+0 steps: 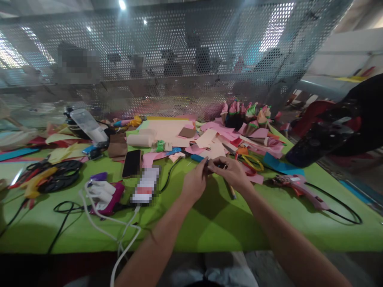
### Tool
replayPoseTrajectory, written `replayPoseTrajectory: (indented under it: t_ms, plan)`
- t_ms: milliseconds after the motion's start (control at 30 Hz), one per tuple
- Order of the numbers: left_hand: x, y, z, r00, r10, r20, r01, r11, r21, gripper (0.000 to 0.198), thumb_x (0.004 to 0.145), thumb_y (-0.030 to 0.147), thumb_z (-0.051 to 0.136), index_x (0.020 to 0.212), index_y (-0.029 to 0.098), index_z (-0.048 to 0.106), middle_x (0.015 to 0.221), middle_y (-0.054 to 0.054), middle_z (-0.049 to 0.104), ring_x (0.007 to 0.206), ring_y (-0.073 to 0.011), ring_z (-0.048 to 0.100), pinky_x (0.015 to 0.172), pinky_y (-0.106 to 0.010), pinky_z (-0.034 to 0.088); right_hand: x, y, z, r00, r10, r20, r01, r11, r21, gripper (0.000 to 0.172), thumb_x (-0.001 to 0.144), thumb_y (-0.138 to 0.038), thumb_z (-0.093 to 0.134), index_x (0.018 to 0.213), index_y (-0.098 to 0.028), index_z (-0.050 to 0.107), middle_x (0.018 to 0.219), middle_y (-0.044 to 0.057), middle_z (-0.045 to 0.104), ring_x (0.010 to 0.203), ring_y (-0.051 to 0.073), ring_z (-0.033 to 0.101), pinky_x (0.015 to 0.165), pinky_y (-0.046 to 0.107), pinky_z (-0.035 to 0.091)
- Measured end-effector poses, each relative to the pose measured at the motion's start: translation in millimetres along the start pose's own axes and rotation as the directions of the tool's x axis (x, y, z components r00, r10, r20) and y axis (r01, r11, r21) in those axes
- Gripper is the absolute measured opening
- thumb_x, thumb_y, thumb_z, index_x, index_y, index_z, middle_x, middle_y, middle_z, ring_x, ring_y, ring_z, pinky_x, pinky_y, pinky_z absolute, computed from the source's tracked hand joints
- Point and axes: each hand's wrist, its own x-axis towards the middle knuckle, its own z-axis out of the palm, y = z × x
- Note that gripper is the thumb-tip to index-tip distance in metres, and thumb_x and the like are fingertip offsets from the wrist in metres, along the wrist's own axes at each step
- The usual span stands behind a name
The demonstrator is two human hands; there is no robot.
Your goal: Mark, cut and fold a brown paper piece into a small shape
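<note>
My left hand (196, 181) and my right hand (229, 171) meet over the middle of the green table (209, 235). Both have their fingers closed, fingertips together around something small and dark that I cannot make out. A blue piece (196, 158) shows just beyond my left fingertips; whether it is touched cannot be told. Under my right hand a thin pencil-like stick (231, 191) lies on the table. Pink and peach foam sheets (215, 149) are scattered past the hands. Close to my right hand lie scissors with yellow handles (254, 162).
A pink glue gun (302, 189) with its cord lies at right, near a dark bottle (317, 139). At left are phones (131, 163), a magenta power strip (115, 197) with white cables, and a yellow glue gun (37, 183). Ice-cream-cone-shaped crafts (253, 111) stand behind, before a perforated metal screen (179, 44).
</note>
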Motion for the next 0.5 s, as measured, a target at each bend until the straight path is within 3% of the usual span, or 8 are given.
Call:
replayPoseTrajectory:
  t_ms: [100,200,367,500]
  plan:
    - [0.9,0.5,-1.1,0.999,0.005,-0.044,-0.011,0.99,-0.137,0.047,0.094,0.021,0.042,0.139,0.019,0.054,0.131,-0.014,0.066,0.114,-0.0276,0.064,0.103,-0.043,0.046,1.9,-0.8,-0.8,1.0,0.018,-0.014,-0.017,0.997,0.069,0.016,0.069,-0.034,0.073,0.081,-0.022,0.073,0.077,0.002,0.077,0.071,0.022,0.07,0.07,0.035,0.055]
    - [0.7,2.2,-2.1,0.999,0.02,-0.045,-0.027,0.987,-0.16,0.045,0.097,0.026,0.04,0.138,0.021,0.056,0.13,-0.013,0.067,0.114,-0.0269,0.064,0.103,-0.041,0.046,3.5,1.7,-1.3,0.999,0.026,-0.048,-0.021,0.996,0.084,0.015,0.067,-0.028,0.069,0.08,-0.023,0.074,0.076,0.002,0.077,0.073,0.022,0.072,0.074,0.037,0.057]
    - [-0.8,4.8,-1.6,1.0,0.007,0.008,-0.007,1.0,-0.007,0.046,0.098,0.03,0.041,0.142,0.027,0.053,0.117,-0.012,0.072,0.096,-0.0261,0.068,0.09,-0.037,0.051,4.4,8.2,-0.7,0.992,0.112,-0.054,-0.1,0.976,0.192,0.016,0.063,-0.03,0.071,0.076,-0.022,0.073,0.072,0.002,0.076,0.07,0.023,0.072,0.076,0.04,0.058]
    - [-1.9,6.4,-0.4,0.998,-0.002,0.057,-0.006,0.988,0.155,0.05,0.1,0.034,0.037,0.149,0.026,0.044,0.12,-0.014,0.07,0.094,-0.0255,0.068,0.086,-0.035,0.05,4.1,8.4,0.2,0.987,0.144,-0.066,-0.128,0.971,0.203,0.016,0.062,-0.031,0.073,0.075,-0.022,0.073,0.071,0.002,0.076,0.065,0.023,0.071,0.073,0.04,0.058]
